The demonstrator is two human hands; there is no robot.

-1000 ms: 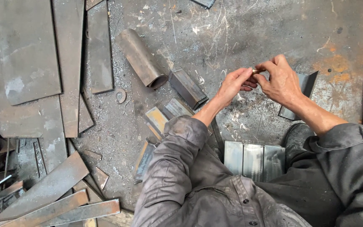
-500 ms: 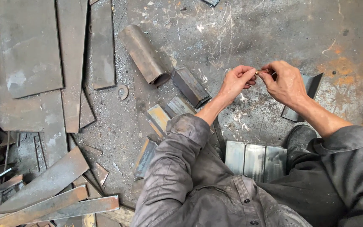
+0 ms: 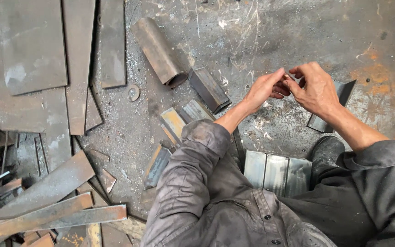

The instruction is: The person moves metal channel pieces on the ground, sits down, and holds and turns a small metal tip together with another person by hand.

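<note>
At the far left, flat steel plates [image 3: 28, 50] are laid on the floor, their long sides running away from the viewer. Below them, several rusty strips [image 3: 56, 215] are piled, slanting up to the right. A small washer [image 3: 134, 93] lies on the gritty floor [image 3: 252, 32] beside the plates. Next to the right, a rusty pipe [image 3: 157, 51] is seen lying with its long axis running from upper left to lower right and its open end turned toward the lower right. Just beside that end, nearly touching it, a short square tube [image 3: 209, 89] is laid on much the same slant, its open end also toward the lower right. Short flat offcuts [image 3: 174, 122] are scattered below it, by the grey sleeve [image 3: 193, 174].

Over the floor right of centre, the left hand [image 3: 264, 89] and the right hand [image 3: 314, 89] are brought together, fingertips meeting. A small thin piece [image 3: 289, 76] is pinched between them; little of it shows, and its kind and direction cannot be told. An angle bracket [image 3: 339, 103] lies partly hidden under the right hand. Nearer the viewer, three shiny plates [image 3: 277, 171] are set side by side on the floor. No packages or labels can be made out.
</note>
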